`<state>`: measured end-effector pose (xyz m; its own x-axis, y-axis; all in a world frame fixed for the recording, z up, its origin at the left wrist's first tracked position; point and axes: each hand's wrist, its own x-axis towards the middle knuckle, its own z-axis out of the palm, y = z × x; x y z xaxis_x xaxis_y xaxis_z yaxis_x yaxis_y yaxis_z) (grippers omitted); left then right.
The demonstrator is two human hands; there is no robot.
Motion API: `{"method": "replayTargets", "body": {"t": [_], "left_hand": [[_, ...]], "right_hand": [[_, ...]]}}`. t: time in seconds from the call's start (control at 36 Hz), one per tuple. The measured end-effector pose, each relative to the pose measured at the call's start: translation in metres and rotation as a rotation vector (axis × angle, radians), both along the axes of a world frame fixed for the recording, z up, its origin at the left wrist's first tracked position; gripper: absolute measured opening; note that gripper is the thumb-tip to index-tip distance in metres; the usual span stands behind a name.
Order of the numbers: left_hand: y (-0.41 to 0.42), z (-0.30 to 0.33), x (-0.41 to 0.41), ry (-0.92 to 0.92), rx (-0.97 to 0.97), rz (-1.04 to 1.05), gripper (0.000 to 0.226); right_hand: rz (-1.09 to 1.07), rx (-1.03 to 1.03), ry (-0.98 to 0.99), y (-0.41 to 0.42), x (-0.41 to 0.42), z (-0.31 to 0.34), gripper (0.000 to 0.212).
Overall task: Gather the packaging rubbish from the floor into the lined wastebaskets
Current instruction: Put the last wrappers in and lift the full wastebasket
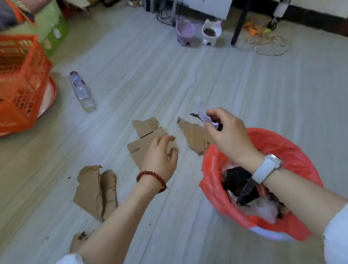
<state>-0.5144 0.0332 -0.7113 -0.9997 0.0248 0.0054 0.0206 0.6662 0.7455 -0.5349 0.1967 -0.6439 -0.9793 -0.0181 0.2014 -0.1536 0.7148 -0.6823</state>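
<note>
Cardboard scraps (151, 142) lie torn across the middle of the floor, more at lower left. The right hand (226, 134) pinches a pale crumpled wrapper (204, 115) just above and beyond the red-lined wastebasket (287, 140) at lower right, seemingly carrying it to drop in. The left hand (160, 157), fingers spread and curled, reaches over the central scrap, likely to grab it. A plastic bottle (81, 91) lies upper left.

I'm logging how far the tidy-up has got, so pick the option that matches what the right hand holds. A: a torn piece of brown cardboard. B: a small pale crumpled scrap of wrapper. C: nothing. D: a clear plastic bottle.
B: the right hand pinches a small pale crumpled wrapper scrap beyond the red-lined wastebasket, while the clear plastic bottle and torn brown cardboard pieces lie on the floor.
</note>
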Motion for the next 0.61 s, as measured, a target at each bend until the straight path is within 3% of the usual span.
{"method": "replayTargets", "body": {"t": [0.25, 0.39, 0.61], "left_hand": [[0.102, -0.001, 0.005, -0.190, 0.017, -0.254, 0.046], [0.117, -0.011, 0.011, -0.229, -0.019, -0.244, 0.050], [0.125, -0.015, -0.012, -0.173, -0.142, -0.195, 0.043]], "right_hand": [[-0.482, 0.143, -0.099, 0.128, 0.053, -0.013, 0.012], [-0.429, 0.364, -0.558, 0.164, 0.077, -0.030, 0.025], [-0.632, 0.225, -0.514, 0.184, 0.099, -0.051, 0.054]]}}
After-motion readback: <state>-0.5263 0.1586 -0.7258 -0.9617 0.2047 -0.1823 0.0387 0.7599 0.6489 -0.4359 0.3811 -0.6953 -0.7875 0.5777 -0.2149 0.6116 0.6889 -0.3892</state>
